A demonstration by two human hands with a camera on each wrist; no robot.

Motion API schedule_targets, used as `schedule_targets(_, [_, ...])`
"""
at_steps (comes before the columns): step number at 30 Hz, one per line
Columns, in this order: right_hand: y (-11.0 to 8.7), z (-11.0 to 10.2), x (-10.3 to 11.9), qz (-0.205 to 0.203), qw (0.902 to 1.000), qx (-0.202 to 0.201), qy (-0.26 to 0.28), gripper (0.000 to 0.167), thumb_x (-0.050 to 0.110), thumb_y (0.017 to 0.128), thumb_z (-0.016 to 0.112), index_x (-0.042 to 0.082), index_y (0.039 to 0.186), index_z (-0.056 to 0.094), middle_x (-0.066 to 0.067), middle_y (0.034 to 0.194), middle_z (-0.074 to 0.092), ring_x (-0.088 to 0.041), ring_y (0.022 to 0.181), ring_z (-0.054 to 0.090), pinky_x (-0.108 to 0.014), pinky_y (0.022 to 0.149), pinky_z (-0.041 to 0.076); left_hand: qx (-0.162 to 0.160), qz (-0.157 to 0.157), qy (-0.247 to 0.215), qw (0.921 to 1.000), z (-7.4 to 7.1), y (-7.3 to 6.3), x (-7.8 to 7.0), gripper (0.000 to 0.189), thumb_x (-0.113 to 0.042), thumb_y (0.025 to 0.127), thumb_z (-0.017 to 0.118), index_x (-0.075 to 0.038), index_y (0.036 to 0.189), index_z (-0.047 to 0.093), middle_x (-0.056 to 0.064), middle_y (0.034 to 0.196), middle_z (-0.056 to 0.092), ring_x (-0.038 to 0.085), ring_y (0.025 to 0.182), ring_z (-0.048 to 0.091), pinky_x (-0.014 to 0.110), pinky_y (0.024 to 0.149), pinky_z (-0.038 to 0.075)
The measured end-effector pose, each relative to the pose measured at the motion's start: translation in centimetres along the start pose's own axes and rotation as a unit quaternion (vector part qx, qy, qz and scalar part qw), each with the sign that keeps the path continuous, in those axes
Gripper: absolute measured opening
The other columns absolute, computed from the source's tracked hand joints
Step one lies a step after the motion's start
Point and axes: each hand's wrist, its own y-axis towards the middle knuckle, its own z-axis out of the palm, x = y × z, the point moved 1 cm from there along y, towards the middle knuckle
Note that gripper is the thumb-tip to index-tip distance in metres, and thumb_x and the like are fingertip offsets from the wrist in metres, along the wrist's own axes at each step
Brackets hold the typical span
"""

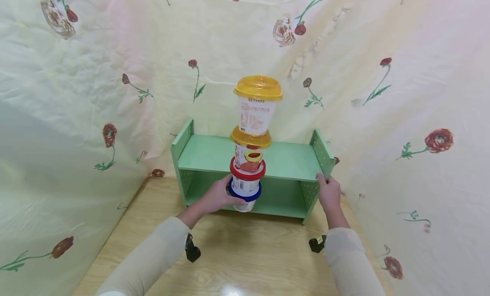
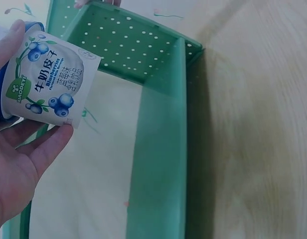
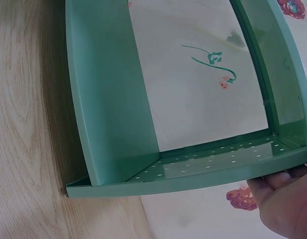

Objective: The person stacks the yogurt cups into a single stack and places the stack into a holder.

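Observation:
My left hand (image 1: 217,197) grips the lowest cup of an upright stack. That bottom blueberry drink cup (image 2: 51,79) is white with a blue lid. On it stands a white cup with a red lid (image 1: 248,169), then a peach-printed cup with a yellow lid (image 1: 250,139). A larger white cup (image 1: 257,113) with a domed yellow lid tops the stack. The stack is held in front of a green two-tier shelf (image 1: 292,160). My right hand (image 1: 329,193) holds the shelf's right side panel near its upper front, fingers on the outer face (image 3: 283,199).
The shelf stands on a wood-grain surface (image 1: 245,249). Floral cloth (image 1: 214,41) hangs behind it and on both sides. Perforated side panels (image 2: 126,45) rise above the upper board. A small black wrist device (image 1: 192,248) hangs by the left cuff, another (image 1: 317,244) by the right.

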Motion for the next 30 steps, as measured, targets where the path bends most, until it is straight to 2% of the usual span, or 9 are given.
schedule_targets(9, [0.4,0.0,-0.2,-0.004,1.0,0.006,0.001,0.063,0.04,0.108,0.043,-0.004,0.153,0.034,-0.026,0.152,0.042,-0.041,0.142,0.037,-0.054,0.117,0.03,-0.004,0.013,0.003,0.9999,-1.1,1.1,-2.2,0.088,-0.036,0.079,0.088,-0.018,0.15,0.039,0.002,0.14,0.057,0.024,0.129,0.054,0.049,0.105,0.048])
schedule_targets(30, [0.3,0.1,-0.4,-0.004,1.0,0.004,0.0,0.063,0.04,0.107,0.045,-0.005,0.151,0.038,-0.027,0.151,0.043,-0.042,0.141,0.038,-0.054,0.117,0.031,0.008,0.032,0.017,0.9993,-3.0,2.8,-4.8,0.083,-0.04,0.08,0.086,-0.022,0.147,0.042,-0.003,0.137,0.058,0.02,0.126,0.055,0.05,0.103,0.049])
